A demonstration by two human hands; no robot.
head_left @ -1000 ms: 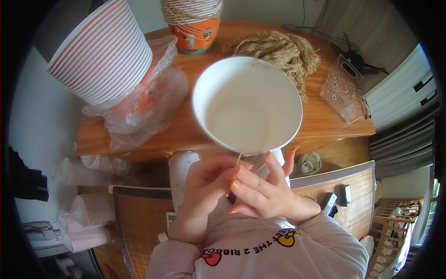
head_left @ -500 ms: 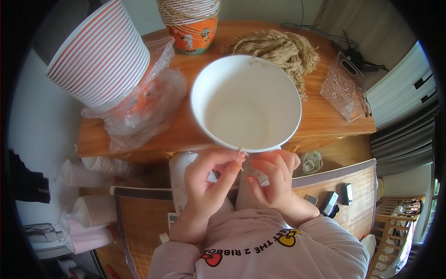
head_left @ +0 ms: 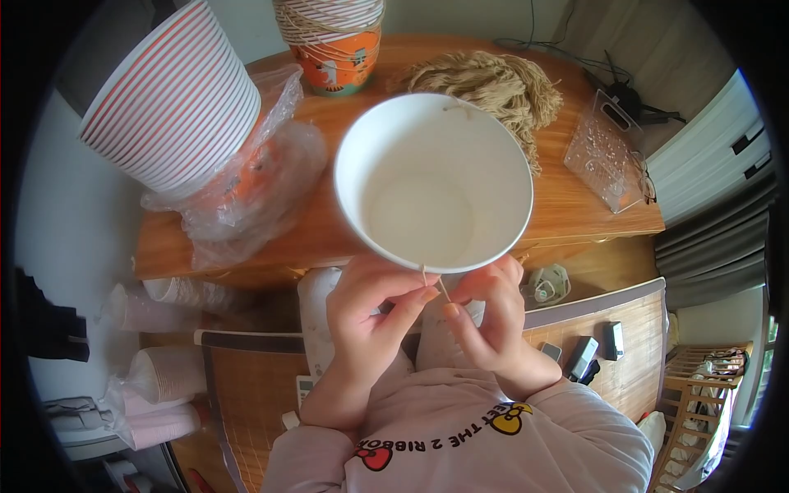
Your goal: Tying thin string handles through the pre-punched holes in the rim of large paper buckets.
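A white paper bucket (head_left: 431, 185) is tilted with its mouth toward me, at the near edge of the wooden table. Thin tan string (head_left: 443, 287) shows at its near rim. My left hand (head_left: 374, 300) is closed there, thumb and forefinger pinched on the string just below the rim. Beside it, my right hand (head_left: 491, 308) is closed too, its thumb and forefinger pinching the string's other end. Opposite, at the far rim, a bit of string pokes through the inner wall. The bucket's outer side and some of my fingertips are hidden.
A tall stack of paper buckets (head_left: 177, 99) in clear plastic wrap (head_left: 271, 177) stands at the left. Behind are orange printed buckets (head_left: 337, 62) with string handles and a bundle of tan string (head_left: 493, 82). A clear acrylic box (head_left: 604, 156) stands at the right table edge.
My right hand has closed its thumb and forefinger on the string, which now stretches between both hands. The bucket has shifted very slightly.
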